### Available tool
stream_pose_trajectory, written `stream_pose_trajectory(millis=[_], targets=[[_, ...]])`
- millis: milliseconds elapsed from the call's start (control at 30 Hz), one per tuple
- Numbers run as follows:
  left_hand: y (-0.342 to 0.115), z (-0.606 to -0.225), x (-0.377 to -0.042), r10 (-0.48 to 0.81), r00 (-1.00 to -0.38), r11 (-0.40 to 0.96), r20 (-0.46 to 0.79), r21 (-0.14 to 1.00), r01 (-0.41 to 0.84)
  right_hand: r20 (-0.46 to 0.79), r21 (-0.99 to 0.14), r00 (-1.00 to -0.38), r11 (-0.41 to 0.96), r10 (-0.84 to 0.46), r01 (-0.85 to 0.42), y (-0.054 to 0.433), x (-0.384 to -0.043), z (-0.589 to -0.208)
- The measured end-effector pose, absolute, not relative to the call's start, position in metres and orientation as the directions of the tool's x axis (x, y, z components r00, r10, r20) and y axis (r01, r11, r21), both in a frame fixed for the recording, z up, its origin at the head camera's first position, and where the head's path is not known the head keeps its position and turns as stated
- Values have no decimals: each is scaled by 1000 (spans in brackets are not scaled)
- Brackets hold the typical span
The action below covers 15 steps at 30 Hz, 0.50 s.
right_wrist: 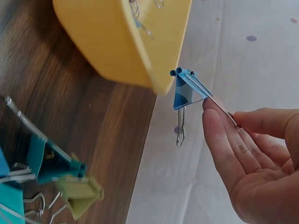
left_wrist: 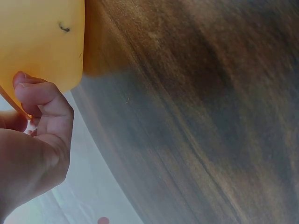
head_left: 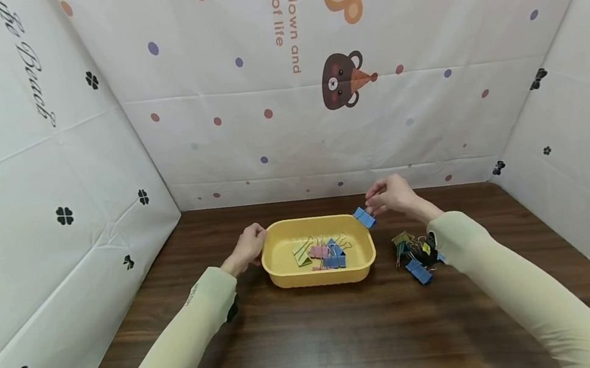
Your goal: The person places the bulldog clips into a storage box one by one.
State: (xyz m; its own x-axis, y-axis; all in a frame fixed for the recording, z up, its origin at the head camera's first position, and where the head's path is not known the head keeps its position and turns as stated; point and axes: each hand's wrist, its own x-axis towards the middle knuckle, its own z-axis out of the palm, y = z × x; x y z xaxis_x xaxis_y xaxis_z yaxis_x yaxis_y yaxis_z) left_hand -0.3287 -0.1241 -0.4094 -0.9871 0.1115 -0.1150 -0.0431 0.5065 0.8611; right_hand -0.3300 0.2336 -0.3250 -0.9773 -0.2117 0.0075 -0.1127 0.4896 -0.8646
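Observation:
My right hand [head_left: 391,195] pinches a blue binder clip [head_left: 364,217] by one wire handle, beside the right end of the yellow bin [head_left: 322,277]. In the right wrist view the blue clip [right_wrist: 187,91] hangs tilted near the bin's rim, its other handle dangling. My left hand [head_left: 247,246] grips the bin's left rim; in the left wrist view the curled fingers [left_wrist: 46,100] press on its wall. Inside the bin lie a light green clip [head_left: 301,255], a pink clip [head_left: 319,251] and some blue clips [head_left: 334,261].
Right of the bin, by the right sleeve, sits a pile of binder clips, with a blue one [head_left: 419,271], an olive one [head_left: 402,238] and a teal one [right_wrist: 51,161]. The dark wooden table [head_left: 303,342] meets patterned white sheeting [head_left: 268,144] at the back and sides.

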Motion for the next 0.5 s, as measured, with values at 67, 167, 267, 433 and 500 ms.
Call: stream_pose_trajectory(millis=[67, 167, 267, 433, 500], targets=[[-124, -409, -328, 114, -987, 508, -115, 860, -42, -1, -863, -975, 494, -220, -111, 227, -330, -325], [-124, -409, -328, 118, -986, 509, -115, 860, -39, 2, -853, -972, 507, -236, -125, 219, -330, -326], [-124, -409, -328, 119, -986, 509, -118, 860, -42, 7, -851, -968, 506, -252, -138, 210, -330, -328], [-124, -409, -328, 115, -987, 513, -111, 858, -37, 15, -843, -958, 511, -286, -165, 195, -329, -331], [-124, -409, -328, 112, -988, 518, -105, 855, -32, 16, -834, -953, 521, -303, -180, 190, -328, -331]])
